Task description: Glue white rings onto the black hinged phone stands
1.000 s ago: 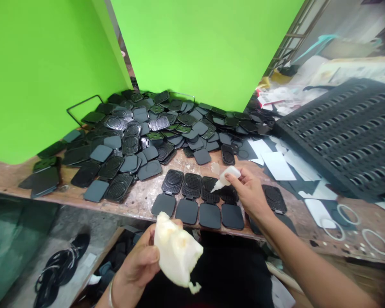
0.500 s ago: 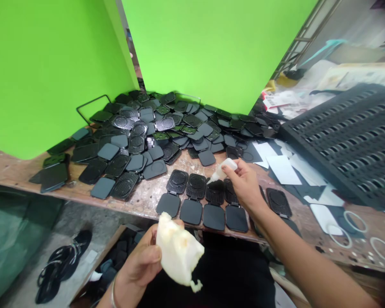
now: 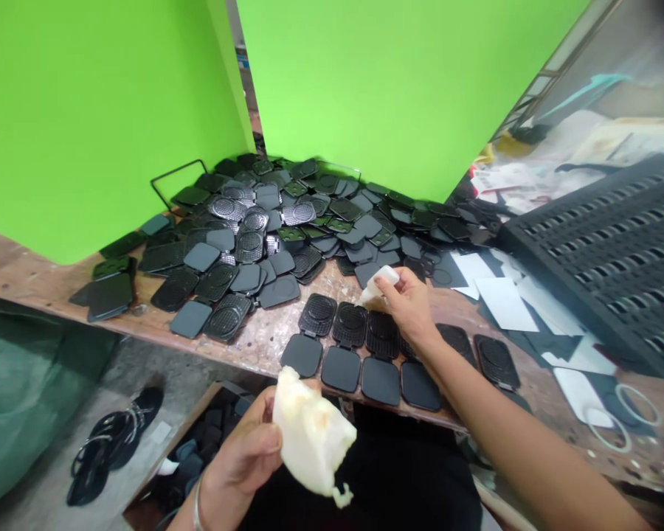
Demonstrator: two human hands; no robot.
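My left hand (image 3: pixel 249 442) is closed around a cream-coloured piece of foam (image 3: pixel 313 435) with ragged edges, in front of the table's near edge. My right hand (image 3: pixel 412 302) grips a small white squeeze bottle (image 3: pixel 379 284) between thumb and fingers. Its tip points down and left, just above the far ends of a row of black hinged pieces. Each piece pairs a ridged plate (image 3: pixel 350 324) bearing an oval mark with a smooth flat pad (image 3: pixel 341 369) on the near side. My right forearm hides some of the row.
A large heap of similar black pieces (image 3: pixel 249 243) covers the back of the wooden table (image 3: pixel 332 284). Green panels (image 3: pixel 365 88) stand behind it. On the right are a black slotted rack (image 3: pixel 603 251), white cards (image 3: pixel 506 302) and white rings (image 3: pixel 609 431). Sandals (image 3: pixel 113 442) lie on the floor beside a box.
The camera view has shifted, so the table appears farther right. Relative to the row, my right hand has moved the bottle slightly left and away. My left hand keeps hold of the foam.
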